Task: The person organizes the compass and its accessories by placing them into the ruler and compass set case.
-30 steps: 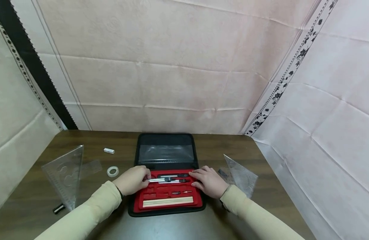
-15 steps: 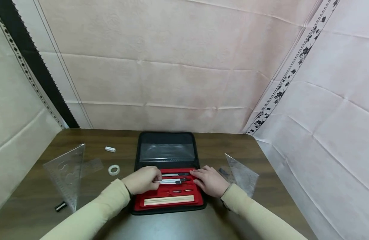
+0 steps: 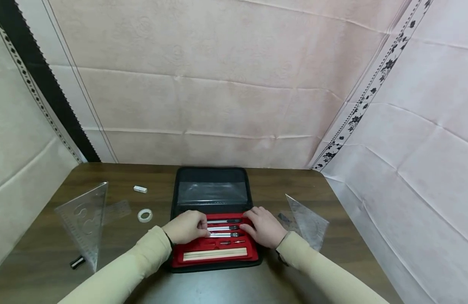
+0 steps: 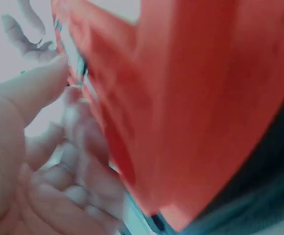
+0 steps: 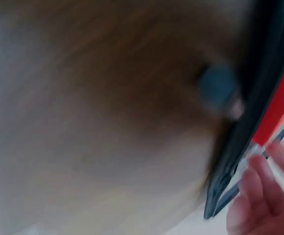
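An unfolded black case (image 3: 211,175) lies on the table with a red moulded tray (image 3: 196,247) in its near half. My left hand (image 3: 186,228) reaches over the tray's left side, its thumb and fingertips pinching the end of a silver drawing compass (image 3: 223,235). Just above that compass, a second silver instrument (image 3: 220,228) lies parallel in the tray. Another slim tool (image 3: 224,221) with a dark end lies above both. My right hand (image 3: 265,228) rests on the tray's right edge, fingers extended. Blur hides the exact fingertip contact in the left wrist view.
Pale sticks (image 3: 215,254) and small parts (image 3: 225,242) sit in the tray. To the left are a clear set square (image 3: 85,219), a tape roll (image 3: 145,215), a white eraser (image 3: 140,189) and a small black object (image 3: 77,262). Another set square (image 3: 308,221) stands at right.
My left hand has moved right and slightly down across the tray, carrying the compass, which now lies below the other silver instrument. My right hand stays at the tray's right edge, shifting slightly.
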Available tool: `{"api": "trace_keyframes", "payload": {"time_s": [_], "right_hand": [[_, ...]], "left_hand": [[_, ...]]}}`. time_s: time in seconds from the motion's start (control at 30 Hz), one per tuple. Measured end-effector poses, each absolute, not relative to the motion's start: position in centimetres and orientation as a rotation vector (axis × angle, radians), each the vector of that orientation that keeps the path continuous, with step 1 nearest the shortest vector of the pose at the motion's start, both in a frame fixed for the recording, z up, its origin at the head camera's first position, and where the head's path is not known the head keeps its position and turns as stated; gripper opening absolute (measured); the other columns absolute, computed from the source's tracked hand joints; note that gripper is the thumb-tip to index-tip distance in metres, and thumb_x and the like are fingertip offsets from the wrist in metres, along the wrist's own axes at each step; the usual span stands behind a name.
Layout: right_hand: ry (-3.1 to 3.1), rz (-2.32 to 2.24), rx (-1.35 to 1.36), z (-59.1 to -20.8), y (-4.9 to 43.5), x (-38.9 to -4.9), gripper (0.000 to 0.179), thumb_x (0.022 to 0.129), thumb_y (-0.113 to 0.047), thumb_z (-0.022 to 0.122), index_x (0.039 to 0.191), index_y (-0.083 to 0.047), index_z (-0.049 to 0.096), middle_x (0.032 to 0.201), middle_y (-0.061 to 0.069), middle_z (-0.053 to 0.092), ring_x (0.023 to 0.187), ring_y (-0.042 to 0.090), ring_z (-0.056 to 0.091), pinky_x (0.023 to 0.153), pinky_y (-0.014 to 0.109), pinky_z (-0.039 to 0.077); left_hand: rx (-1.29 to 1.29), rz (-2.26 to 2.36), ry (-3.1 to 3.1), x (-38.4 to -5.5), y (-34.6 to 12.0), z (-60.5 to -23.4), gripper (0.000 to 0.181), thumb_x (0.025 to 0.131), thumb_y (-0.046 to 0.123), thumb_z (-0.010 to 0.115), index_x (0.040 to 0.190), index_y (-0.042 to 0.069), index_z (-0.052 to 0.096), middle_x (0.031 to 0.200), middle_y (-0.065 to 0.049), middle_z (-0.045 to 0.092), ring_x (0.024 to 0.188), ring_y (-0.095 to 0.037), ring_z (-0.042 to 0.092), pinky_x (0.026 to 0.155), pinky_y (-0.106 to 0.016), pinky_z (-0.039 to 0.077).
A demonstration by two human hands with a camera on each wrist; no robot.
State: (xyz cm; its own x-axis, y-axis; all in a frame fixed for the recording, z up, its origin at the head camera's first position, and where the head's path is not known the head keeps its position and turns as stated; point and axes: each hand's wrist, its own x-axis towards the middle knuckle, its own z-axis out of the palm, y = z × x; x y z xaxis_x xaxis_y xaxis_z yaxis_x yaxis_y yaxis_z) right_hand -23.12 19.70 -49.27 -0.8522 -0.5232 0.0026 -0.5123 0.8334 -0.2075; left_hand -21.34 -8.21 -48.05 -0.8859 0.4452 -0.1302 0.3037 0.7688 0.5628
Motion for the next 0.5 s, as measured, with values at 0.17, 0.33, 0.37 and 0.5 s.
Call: {"api": "trace_keyframes", "payload": {"time_s": [0.17, 0.33, 0.37, 0.5], "right_hand": [[2.849, -0.554, -0.568, -49.3, 17.9, -23.5, 0.054, 0.083, -0.063, 0.062, 0.112, -0.018, 0.052, 0.093, -0.005, 0.055, 0.081, 0.011, 0.052, 0.072, 0.029, 0.048], [2.757, -0.52, -0.524, -49.7, 17.1, -24.0, 0.054, 0.079, -0.067, 0.063, 0.102, -0.02, 0.048, 0.091, -0.004, 0.052, 0.076, 0.013, 0.053, 0.066, 0.029, 0.048], [2.752, -0.497, -0.524, -49.7, 17.0, -24.1, 0.053, 0.079, -0.068, 0.063, 0.099, -0.021, 0.047, 0.09, -0.004, 0.051, 0.075, 0.013, 0.053, 0.065, 0.028, 0.047], [2.743, -0.457, -0.513, -49.7, 16.6, -24.5, 0.051, 0.077, -0.067, 0.066, 0.092, -0.021, 0.047, 0.088, -0.003, 0.048, 0.073, 0.013, 0.052, 0.061, 0.028, 0.046]], "left_hand": [[0.412, 0.833, 2.681, -22.0, -9.1, -47.9, 0.033, 0.078, 0.036, 0.081, 0.067, 0.015, 0.058, 0.058, 0.001, 0.054, 0.058, -0.013, 0.048, 0.055, -0.029, 0.036], [0.415, 0.826, 2.635, -22.4, -9.0, -48.0, 0.034, 0.074, 0.036, 0.084, 0.067, 0.015, 0.059, 0.061, 0.0, 0.056, 0.061, -0.014, 0.05, 0.056, -0.03, 0.038], [0.417, 0.823, 2.632, -22.4, -9.0, -48.0, 0.033, 0.074, 0.036, 0.084, 0.067, 0.015, 0.059, 0.061, 0.0, 0.056, 0.061, -0.014, 0.051, 0.057, -0.03, 0.039], [0.41, 0.804, 2.641, -22.6, -9.1, -47.9, 0.033, 0.076, 0.037, 0.082, 0.067, 0.015, 0.059, 0.061, 0.0, 0.056, 0.061, -0.014, 0.05, 0.057, -0.03, 0.038]]}}
